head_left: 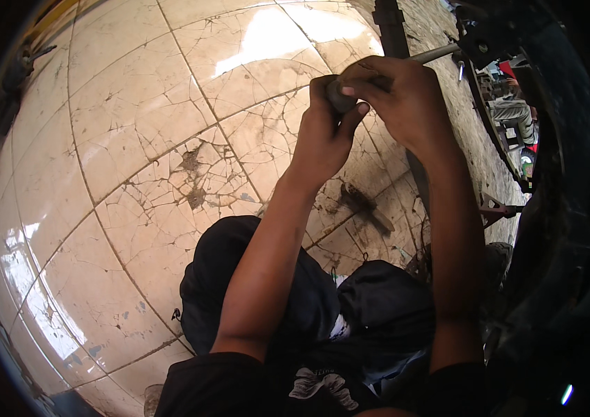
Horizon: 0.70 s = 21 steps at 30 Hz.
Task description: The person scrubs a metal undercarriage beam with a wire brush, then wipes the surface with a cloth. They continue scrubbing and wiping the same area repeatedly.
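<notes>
Both of my hands meet over the floor, above and ahead of my knees. Between their fingers is a small grey rounded part (pixel 341 96), mostly covered, so I cannot tell its kind. My left hand (pixel 324 135) is closed around it from the left and below. From above and the right, my right hand (pixel 399 94) pinches it with bent fingers. A grey metal rod (pixel 437 53) runs from behind my right hand to a dark metal assembly (pixel 493 42) at the right. Whether the rod joins the rounded part is hidden.
Cracked beige tiles (pixel 135 90) cover the floor, with broken patches and bright reflections. A dark beam (pixel 394 31) stretches behind my right hand. A dark, dirty flat object (pixel 368 207) lies between my forearms. Further right are a reddish metal stand (pixel 495 210) and another person's grey-clad leg (pixel 514 115).
</notes>
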Each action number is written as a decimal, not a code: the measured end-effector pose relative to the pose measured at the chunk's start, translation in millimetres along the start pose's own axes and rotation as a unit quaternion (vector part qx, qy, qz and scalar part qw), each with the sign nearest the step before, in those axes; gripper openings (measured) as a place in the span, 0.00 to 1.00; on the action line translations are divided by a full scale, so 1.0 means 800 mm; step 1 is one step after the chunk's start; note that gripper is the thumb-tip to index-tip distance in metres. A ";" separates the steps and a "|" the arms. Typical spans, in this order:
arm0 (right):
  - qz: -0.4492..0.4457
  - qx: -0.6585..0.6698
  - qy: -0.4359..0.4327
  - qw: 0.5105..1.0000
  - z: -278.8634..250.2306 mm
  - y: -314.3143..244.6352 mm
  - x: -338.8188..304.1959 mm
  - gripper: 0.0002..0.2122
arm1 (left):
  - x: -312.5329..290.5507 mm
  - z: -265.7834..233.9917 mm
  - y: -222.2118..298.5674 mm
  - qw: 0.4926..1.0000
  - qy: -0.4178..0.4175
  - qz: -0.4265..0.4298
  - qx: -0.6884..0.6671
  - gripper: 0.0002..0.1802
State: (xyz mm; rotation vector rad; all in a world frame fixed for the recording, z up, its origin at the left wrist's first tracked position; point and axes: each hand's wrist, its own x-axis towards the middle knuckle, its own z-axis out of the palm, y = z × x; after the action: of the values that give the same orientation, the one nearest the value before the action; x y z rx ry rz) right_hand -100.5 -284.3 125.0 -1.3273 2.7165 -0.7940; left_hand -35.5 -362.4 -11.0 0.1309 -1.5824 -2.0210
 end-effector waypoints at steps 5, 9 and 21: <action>-0.001 -0.027 -0.016 1.000 0.000 -0.004 0.000 0.06 | 0.006 -0.005 -0.020 0.997 0.004 0.072 -0.019 0.26; -0.013 -0.041 -0.040 0.998 -0.014 0.003 -0.001 0.06 | 0.003 -0.002 0.003 1.000 -0.004 0.021 0.006 0.27; -0.046 -0.024 -0.074 0.996 -0.015 0.020 0.010 0.06 | -0.004 -0.005 0.014 0.999 -0.021 -0.033 0.010 0.24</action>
State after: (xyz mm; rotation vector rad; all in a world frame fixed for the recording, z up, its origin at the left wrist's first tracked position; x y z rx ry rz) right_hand -120.4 -276.8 130.1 -1.4665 2.5926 -0.6125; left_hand -27.3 -365.8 -2.9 0.1514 -1.6444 -2.0702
